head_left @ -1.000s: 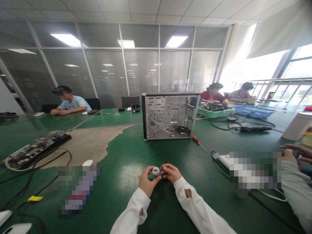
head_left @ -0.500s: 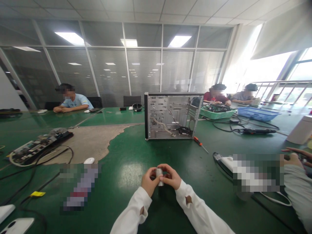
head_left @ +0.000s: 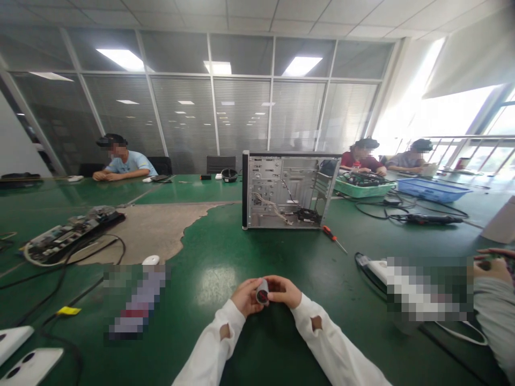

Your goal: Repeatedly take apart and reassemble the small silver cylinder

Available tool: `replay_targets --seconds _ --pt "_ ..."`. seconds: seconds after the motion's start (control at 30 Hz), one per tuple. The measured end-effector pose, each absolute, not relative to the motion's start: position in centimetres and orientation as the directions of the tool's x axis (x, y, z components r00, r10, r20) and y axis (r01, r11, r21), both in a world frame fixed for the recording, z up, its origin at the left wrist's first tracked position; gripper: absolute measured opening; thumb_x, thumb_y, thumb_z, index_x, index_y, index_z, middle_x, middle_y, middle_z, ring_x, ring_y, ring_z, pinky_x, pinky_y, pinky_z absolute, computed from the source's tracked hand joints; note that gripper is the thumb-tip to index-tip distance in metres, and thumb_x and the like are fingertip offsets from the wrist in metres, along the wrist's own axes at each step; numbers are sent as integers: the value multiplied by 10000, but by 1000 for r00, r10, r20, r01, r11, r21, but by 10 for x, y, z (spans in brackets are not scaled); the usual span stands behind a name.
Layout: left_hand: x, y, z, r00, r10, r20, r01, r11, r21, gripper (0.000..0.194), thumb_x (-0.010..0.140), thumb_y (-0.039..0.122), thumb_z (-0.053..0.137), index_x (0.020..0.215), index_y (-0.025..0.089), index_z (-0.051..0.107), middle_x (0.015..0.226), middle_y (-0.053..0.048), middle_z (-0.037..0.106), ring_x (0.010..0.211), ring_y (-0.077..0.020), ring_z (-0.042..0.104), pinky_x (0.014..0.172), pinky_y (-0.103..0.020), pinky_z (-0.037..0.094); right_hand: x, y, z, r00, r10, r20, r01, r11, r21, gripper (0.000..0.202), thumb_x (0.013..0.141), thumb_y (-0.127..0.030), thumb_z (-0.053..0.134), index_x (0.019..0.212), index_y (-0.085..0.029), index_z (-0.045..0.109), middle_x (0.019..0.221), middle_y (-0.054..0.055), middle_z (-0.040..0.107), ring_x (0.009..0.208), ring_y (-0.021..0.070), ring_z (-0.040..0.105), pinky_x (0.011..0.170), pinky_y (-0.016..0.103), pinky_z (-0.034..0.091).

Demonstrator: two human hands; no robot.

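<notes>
Between my hands, above the green table, is a small silver metal cylinder. Its round end faces toward me and shows something dark and reddish inside; I cannot make out what kind of part it is. My left hand is closed around its left side. My right hand is closed on the other side, with thumb and fingers against it. Beyond the hands stands an open computer case with cables and a black fan inside. An orange-handled screwdriver lies beside the case's lower right corner.
Left lie a long circuit assembly, black cables and white phones. To the right are a white power strip, a green basket, a blue basket and a co-worker's hand. Other people sit across the table.
The metal cylinder has been tipped from upright so that its end faces me. My fingers have shifted around it. The view has moved slightly.
</notes>
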State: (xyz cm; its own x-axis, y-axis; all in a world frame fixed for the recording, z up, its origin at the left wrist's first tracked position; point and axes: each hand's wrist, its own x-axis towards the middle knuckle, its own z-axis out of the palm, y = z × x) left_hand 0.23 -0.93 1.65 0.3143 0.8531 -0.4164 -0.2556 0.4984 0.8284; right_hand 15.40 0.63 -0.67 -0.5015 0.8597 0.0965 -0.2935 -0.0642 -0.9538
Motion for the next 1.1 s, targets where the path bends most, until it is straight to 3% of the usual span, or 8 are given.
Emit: replay_targets --seconds 0.2,0.33,0.43,0.57,0.67,0.77,0.97,1.1 --pt "4 -10 19 374 816 -441 -239 544 804 446 637 524 514 836 129 460 515 -52 595 441 -123 562 429 -184 394 146 0 -3 -477 879 -6 -384 -215 -898 347 528 -304 696 803 -117 597 673 42 608 506 128 551 508 276 417" --pt "5 -10 17 330 840 -430 -242 516 822 465 635 527 517 881 141 438 509 -38 589 441 -131 563 424 -192 398 146 -1 -5 -469 883 4 -396 -206 -895 354 546 -323 683 814 -107 599 705 70 609 575 152 564 576 323 439" --pt "6 -9 12 284 879 -383 -273 457 846 498 610 489 570 957 176 399 562 -3 578 468 -129 566 429 -207 415 149 0 -7 -440 892 101 -405 -97 -909 445 479 -250 726 889 -156 584 807 58 613 722 173 570 686 338 430" --pt "5 -9 7 249 952 -180 -253 243 936 581 566 398 645 1030 187 366 641 6 577 558 -136 575 510 -255 454 152 1 -4 -445 874 195 -385 10 -923 563 466 -205 727 996 -216 537 993 62 574 924 201 514 795 354 389" --pt "5 -11 9 224 974 33 -94 -12 996 523 587 304 644 1025 165 393 723 -31 609 675 -152 584 615 -272 451 151 2 -2 -356 913 202 -482 6 -876 503 522 -276 692 997 -221 537 1013 75 571 949 209 505 821 367 370" --pt "4 -14 15 186 966 177 97 -197 976 388 604 217 618 958 170 467 875 -61 614 824 -174 564 685 -276 431 150 4 -3 -243 961 132 -541 -21 -841 467 519 -322 685 955 -212 556 962 84 595 917 225 525 788 381 387" --pt "2 -16 19 162 951 262 300 -301 905 307 596 134 575 889 210 524 909 -18 610 879 -178 539 726 -295 401 153 7 -8 -127 991 35 -415 -21 -910 424 507 -364 688 884 -198 588 840 65 621 789 207 560 644 331 433" --pt "2 -15 17 178 945 275 306 -319 897 320 594 130 571 901 210 528 920 -29 600 898 -187 528 745 -307 393 152 3 -6 -72 984 165 -196 148 -969 348 536 -381 665 826 -195 618 800 59 614 748 196 543 591 300 424"
